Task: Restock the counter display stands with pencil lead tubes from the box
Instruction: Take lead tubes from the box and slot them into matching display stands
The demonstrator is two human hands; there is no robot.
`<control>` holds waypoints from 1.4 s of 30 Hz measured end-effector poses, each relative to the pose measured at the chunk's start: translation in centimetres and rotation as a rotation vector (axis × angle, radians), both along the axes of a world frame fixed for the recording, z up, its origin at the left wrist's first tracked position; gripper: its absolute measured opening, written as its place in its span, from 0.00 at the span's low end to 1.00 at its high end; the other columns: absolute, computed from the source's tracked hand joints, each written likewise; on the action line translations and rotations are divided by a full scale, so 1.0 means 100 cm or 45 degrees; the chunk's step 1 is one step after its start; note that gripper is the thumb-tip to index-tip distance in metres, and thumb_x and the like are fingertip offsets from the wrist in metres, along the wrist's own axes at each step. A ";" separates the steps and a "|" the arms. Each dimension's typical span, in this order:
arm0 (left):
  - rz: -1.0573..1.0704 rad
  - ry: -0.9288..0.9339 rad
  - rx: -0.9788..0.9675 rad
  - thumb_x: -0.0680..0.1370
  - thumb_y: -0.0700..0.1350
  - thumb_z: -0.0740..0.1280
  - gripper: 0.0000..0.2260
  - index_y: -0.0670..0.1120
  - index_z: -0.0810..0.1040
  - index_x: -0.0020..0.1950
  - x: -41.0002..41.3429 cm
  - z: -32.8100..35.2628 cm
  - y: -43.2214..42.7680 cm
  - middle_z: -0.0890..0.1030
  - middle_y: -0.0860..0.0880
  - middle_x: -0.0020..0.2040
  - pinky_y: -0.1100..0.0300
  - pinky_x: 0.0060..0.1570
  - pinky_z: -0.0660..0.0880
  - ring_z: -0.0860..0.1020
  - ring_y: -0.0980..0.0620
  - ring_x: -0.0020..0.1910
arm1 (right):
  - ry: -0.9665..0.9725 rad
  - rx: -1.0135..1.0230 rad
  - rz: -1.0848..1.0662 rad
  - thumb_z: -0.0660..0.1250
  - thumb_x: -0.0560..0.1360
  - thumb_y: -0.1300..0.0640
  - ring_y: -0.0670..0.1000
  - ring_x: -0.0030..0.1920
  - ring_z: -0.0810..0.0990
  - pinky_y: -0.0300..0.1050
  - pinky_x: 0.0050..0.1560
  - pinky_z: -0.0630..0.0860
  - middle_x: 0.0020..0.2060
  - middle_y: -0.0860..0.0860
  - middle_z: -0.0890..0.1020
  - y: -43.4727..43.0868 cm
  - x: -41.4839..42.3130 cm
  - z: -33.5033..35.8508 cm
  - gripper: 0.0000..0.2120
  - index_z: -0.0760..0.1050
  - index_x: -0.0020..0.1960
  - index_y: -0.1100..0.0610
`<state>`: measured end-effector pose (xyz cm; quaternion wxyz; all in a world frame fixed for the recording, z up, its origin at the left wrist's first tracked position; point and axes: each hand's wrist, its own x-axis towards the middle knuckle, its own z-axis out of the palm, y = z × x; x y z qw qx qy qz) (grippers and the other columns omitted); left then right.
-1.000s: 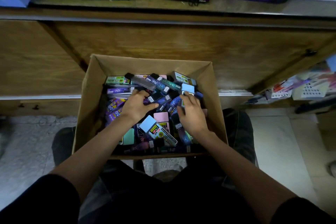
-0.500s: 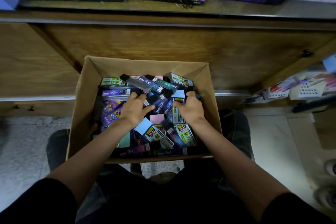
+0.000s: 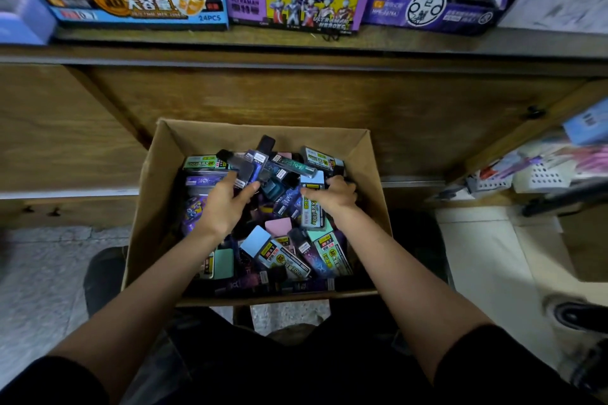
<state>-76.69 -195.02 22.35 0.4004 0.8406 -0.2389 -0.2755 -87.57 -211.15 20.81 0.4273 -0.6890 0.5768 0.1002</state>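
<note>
Far side: a wooden desk (image 3: 427,43) carries three cardboard display stands in a row, a blue-fronted stand (image 3: 141,15) at left, a purple Ultraman-printed stand (image 3: 292,6) in the middle and a dark purple stand (image 3: 427,10) at right; the slots in view show no tubes. Near side: an open brown cardboard box (image 3: 154,207) is heaped with mixed plastic pencil lead tubes (image 3: 283,256), so in my assessment nearly all the restocking remains. Both hands are inside the box: the left hand (image 3: 223,207) has its grip curled round a bundle of dark tubes (image 3: 250,164) at the far side of the pile, and the right hand (image 3: 339,196) has its grip closed on a light-blue-capped tube (image 3: 312,194).
</note>
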 end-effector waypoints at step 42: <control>0.079 0.129 -0.815 0.73 0.39 0.70 0.05 0.49 0.78 0.40 0.013 0.167 -0.016 0.77 0.56 0.25 0.69 0.24 0.69 0.72 0.62 0.23 | -1.518 0.490 0.115 0.60 0.79 0.62 0.51 0.51 0.81 0.47 0.55 0.78 0.51 0.51 0.83 0.009 0.032 0.221 0.10 0.75 0.57 0.55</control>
